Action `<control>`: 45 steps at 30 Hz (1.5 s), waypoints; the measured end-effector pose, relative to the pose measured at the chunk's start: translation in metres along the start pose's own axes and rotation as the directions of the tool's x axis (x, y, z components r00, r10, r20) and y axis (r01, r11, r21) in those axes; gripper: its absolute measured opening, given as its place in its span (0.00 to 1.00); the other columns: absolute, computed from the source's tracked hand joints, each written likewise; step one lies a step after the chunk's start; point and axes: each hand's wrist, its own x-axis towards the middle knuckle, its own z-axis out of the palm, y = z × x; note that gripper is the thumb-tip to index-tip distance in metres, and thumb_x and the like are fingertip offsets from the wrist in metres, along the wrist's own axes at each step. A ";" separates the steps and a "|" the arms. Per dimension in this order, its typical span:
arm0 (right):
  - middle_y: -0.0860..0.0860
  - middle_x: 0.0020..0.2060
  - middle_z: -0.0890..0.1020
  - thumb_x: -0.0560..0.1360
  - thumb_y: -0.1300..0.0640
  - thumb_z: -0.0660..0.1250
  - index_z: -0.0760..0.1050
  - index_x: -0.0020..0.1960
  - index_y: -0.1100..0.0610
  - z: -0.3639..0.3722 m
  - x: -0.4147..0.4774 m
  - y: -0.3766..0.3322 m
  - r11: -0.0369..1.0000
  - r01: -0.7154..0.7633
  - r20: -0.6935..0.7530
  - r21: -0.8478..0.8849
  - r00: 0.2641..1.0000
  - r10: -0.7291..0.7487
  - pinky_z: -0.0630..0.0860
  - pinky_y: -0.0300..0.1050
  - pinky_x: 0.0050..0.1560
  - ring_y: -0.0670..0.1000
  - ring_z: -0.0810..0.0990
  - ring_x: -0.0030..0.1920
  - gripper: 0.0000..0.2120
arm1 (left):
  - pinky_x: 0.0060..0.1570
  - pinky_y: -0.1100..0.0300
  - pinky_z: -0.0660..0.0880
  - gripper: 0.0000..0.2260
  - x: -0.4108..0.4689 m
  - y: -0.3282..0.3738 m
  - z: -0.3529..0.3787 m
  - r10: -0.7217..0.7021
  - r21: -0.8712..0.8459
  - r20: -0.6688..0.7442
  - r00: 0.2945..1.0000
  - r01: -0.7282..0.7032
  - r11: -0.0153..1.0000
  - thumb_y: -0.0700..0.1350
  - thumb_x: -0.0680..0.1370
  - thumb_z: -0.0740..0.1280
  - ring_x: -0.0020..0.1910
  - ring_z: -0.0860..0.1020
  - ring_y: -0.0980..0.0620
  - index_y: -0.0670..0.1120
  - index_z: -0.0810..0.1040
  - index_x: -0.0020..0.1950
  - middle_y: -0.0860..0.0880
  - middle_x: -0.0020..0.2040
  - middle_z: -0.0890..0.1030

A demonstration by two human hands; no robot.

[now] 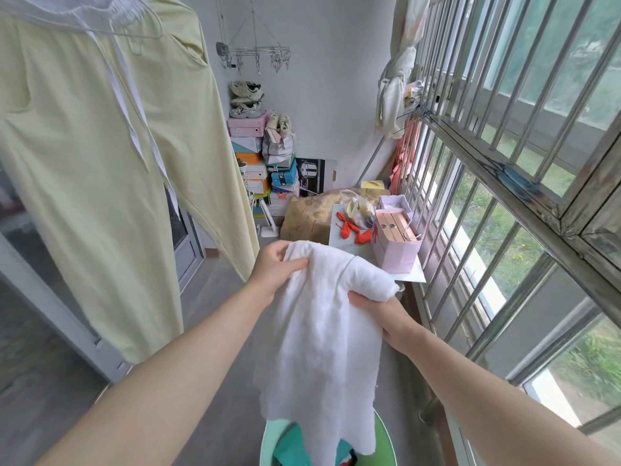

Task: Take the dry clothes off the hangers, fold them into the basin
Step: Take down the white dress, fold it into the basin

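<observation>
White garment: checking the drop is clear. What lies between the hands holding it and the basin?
Only the white garment itself, hanging from the left hand and right hand down over the basin; head view.

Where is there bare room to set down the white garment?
Bare grey floor lies between the hanging pale yellow trousers and the round green plastic basin, left of the white fleecy garment. Crowded: the white ledge under the pink paper bag, and the far corner stacked with shoe boxes.

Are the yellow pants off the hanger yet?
No, the yellow pants hang from a wire hanger while the left hand and right hand hold a white garment.
</observation>
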 end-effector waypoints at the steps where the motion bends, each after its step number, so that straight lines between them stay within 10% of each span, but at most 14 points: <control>1: 0.54 0.53 0.84 0.72 0.56 0.71 0.77 0.59 0.55 0.001 0.001 0.002 1.000 0.008 -0.036 0.006 0.999 -0.008 0.79 0.54 0.55 0.54 0.83 0.54 0.16 | 0.45 0.62 0.76 0.12 0.002 -0.002 0.001 -0.005 -0.005 -0.033 0.999 0.005 1.000 0.34 0.72 0.72 0.49 0.80 0.50 0.45 0.77 0.52 0.48 0.49 0.82; 7: 0.52 0.53 0.84 0.67 0.49 0.73 0.75 0.57 0.47 0.004 0.014 0.010 0.984 0.067 -0.300 0.166 0.954 -0.014 0.78 0.60 0.55 0.53 0.82 0.54 0.19 | 0.62 0.58 0.67 0.26 -0.007 -0.015 0.017 -0.092 0.040 -0.024 0.995 0.093 0.995 0.43 0.72 0.74 0.68 0.68 0.50 0.48 0.70 0.69 0.49 0.70 0.68; 16: 0.54 0.59 0.81 0.70 0.48 0.72 0.72 0.66 0.50 0.005 0.022 -0.006 0.956 0.101 -0.230 0.277 0.972 -0.037 0.75 0.61 0.60 0.56 0.79 0.61 0.26 | 0.74 0.54 0.55 0.64 -0.024 -0.064 0.035 0.026 0.426 0.183 0.983 -0.103 0.899 0.52 0.57 0.82 0.75 0.50 0.57 0.57 0.38 0.77 0.56 0.77 0.48; 23: 0.55 0.60 0.80 0.74 0.51 0.68 0.74 0.65 0.51 0.003 0.012 -0.033 0.917 0.178 -0.181 0.358 0.976 -0.119 0.70 0.65 0.64 0.57 0.78 0.62 0.20 | 0.67 0.52 0.68 0.45 -0.021 -0.089 0.038 -0.207 -0.102 0.081 0.975 0.214 0.971 0.31 0.65 0.72 0.68 0.69 0.49 0.48 0.55 0.77 0.51 0.70 0.69; 28: 0.60 0.61 0.78 0.77 0.49 0.62 0.74 0.65 0.54 0.016 0.003 -0.038 0.867 0.113 -0.087 0.486 0.993 -0.080 0.69 0.65 0.64 0.60 0.77 0.62 0.18 | 0.39 0.57 0.75 0.11 -0.021 -0.065 0.057 -0.366 -0.602 0.104 0.925 0.351 0.717 0.32 0.76 0.60 0.40 0.78 0.46 0.46 0.77 0.51 0.45 0.42 0.81; 33: 0.60 0.58 0.81 0.79 0.46 0.56 0.73 0.65 0.56 0.015 0.003 -0.033 0.837 0.033 -0.113 0.546 0.993 0.035 0.69 0.61 0.62 0.61 0.78 0.60 0.21 | 0.28 0.66 0.70 0.16 -0.023 -0.057 0.050 -0.361 -0.725 0.134 0.923 0.340 0.599 0.28 0.73 0.54 0.25 0.73 0.53 0.46 0.75 0.45 0.49 0.29 0.75; 37: 0.60 0.61 0.79 0.80 0.45 0.55 0.69 0.70 0.58 0.009 0.010 -0.022 0.770 -0.001 -0.124 0.639 0.987 0.104 0.71 0.56 0.58 0.60 0.77 0.61 0.24 | 0.44 0.56 0.73 0.11 -0.029 -0.044 0.040 -0.264 -0.756 0.233 0.936 0.345 0.556 0.37 0.69 0.59 0.38 0.80 0.45 0.41 0.79 0.45 0.42 0.39 0.79; 41: 0.59 0.64 0.75 0.81 0.46 0.52 0.66 0.72 0.60 0.007 0.017 -0.014 0.714 -0.009 -0.098 0.701 0.989 0.109 0.75 0.55 0.54 0.59 0.74 0.63 0.25 | 0.62 0.45 0.70 0.26 -0.028 -0.025 0.031 -0.121 -0.817 0.321 0.939 0.340 0.466 0.61 0.76 0.59 0.59 0.78 0.40 0.45 0.76 0.65 0.40 0.60 0.80; 45: 0.58 0.68 0.73 0.81 0.46 0.53 0.66 0.72 0.59 0.008 0.027 -0.001 0.695 0.007 -0.146 0.719 0.979 0.141 0.62 0.59 0.71 0.60 0.70 0.69 0.24 | 0.57 0.46 0.76 0.31 -0.015 -0.027 0.029 -0.355 -0.674 0.136 0.925 0.349 0.651 0.69 0.70 0.65 0.56 0.81 0.42 0.48 0.78 0.61 0.43 0.56 0.83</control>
